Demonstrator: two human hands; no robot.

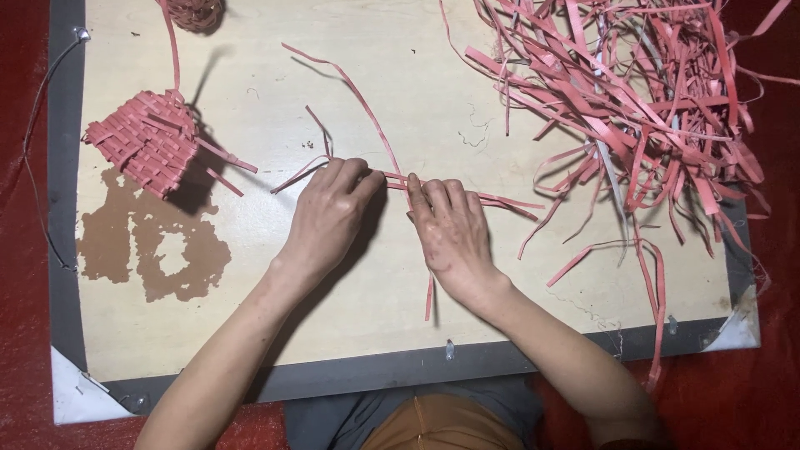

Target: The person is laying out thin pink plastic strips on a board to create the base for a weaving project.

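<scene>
Both hands rest on a pale wooden board (250,317) that serves here as the landmark. Near the board's middle lie a few red strips (467,197), flat on the wood and bunched side by side. Their long axis runs across the board from side to side, with a slight downward slope toward its right edge, where the loose ends point. Another thin strip (358,96) crosses this bundle and runs away toward the board's far edge, curving leftward, while its short lower end (429,300) points toward the near edge.

The left hand (329,212) lies palm down over the left part of the bundle, fingers curled and pressing the strips against the wood. The right hand (454,233) lies just beside it, fingers bent, the fingertips pinching the strips where the crossing strip meets them. The two hands are near each other but apart.

Toward the board's left far corner sits a small woven piece (146,142) of the same red strips, with loose ends sticking out. Over the board's right far corner spreads a big tangled heap of strips (642,92). A brown stain (150,246) marks the board's left side, nearer than the woven piece.
</scene>
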